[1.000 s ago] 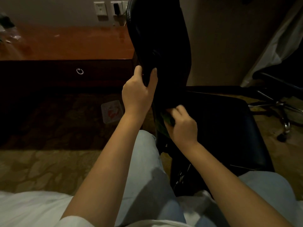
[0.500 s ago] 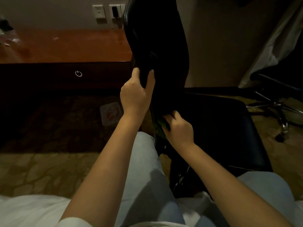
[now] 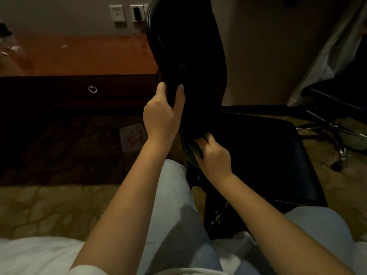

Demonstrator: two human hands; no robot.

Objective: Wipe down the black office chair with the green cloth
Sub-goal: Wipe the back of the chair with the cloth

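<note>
The black office chair (image 3: pixel 264 155) stands in front of my knees, its backrest (image 3: pixel 188 48) rising edge-on at centre and its seat spreading to the right. My left hand (image 3: pixel 161 116) grips the near edge of the backrest, thumb on one side and fingers on the other. My right hand (image 3: pixel 214 155) presses the green cloth (image 3: pixel 193 152) against the base of the backrest where it meets the seat. Only a small dark green fold of the cloth shows to the left of my fingers.
A wooden desk (image 3: pixel 79 56) with a ring-pull drawer runs along the left. A clear plastic packet (image 3: pixel 133 136) lies on the patterned carpet under it. The wheeled base of a second chair (image 3: pixel 333 132) stands at the right. Wall sockets (image 3: pixel 127 14) sit behind the backrest.
My right hand with the cloth has slid a little up and left along the base of the backrest. My left hand keeps its grip on the backrest edge.
</note>
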